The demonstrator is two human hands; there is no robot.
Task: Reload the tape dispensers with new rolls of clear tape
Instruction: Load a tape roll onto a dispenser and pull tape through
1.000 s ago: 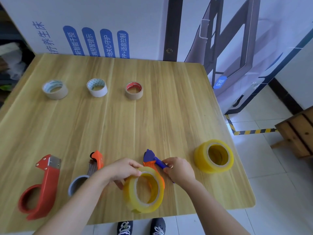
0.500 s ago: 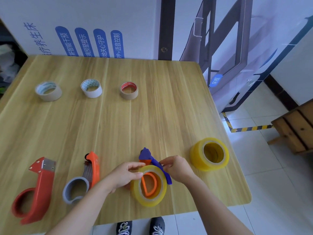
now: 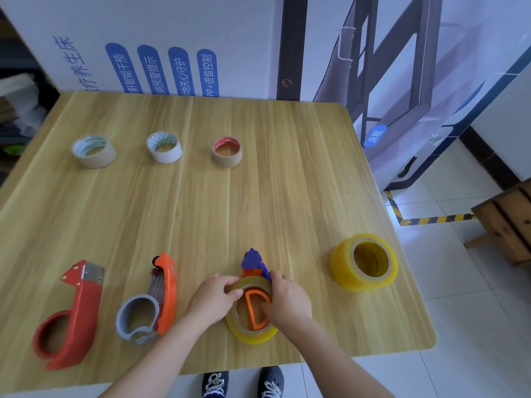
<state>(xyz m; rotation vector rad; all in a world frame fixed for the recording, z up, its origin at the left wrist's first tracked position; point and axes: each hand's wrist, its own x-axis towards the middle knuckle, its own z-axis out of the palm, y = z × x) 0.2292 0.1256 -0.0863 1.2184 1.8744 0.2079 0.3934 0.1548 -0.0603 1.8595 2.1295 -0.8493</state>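
Roll, gripped by left hand and right hand, rings the dispenser at the worktop's front edge; pressed crooked, it could jam.

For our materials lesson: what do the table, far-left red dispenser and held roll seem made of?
Table: wood or wood-look laminate, matte, grain lines. Red dispenser: likely moulded plastic, smooth, with a shiny metal blade. Roll: glossy translucent yellowish film, probably plastic.
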